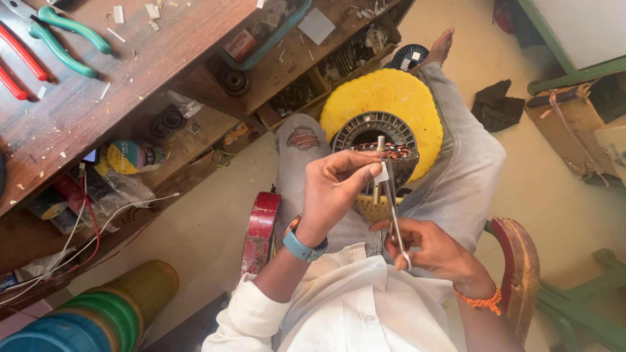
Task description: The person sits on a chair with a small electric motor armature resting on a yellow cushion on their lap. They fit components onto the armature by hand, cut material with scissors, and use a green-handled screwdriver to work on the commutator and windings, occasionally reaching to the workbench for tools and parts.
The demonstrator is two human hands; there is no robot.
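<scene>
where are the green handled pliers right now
In the head view the green-handled pliers lie at the top left on the wooden workbench, beside a red-handled tool, far from both hands.

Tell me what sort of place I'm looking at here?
Probably a small motor-repair workshop: green-handled pliers on a scarred wooden bench, a wound motor core on the lap, scissors in the right hand.

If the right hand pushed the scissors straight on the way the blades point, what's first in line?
Likely the small white piece pinched by the left hand, then the wound motor core; depth is unclear.
</scene>
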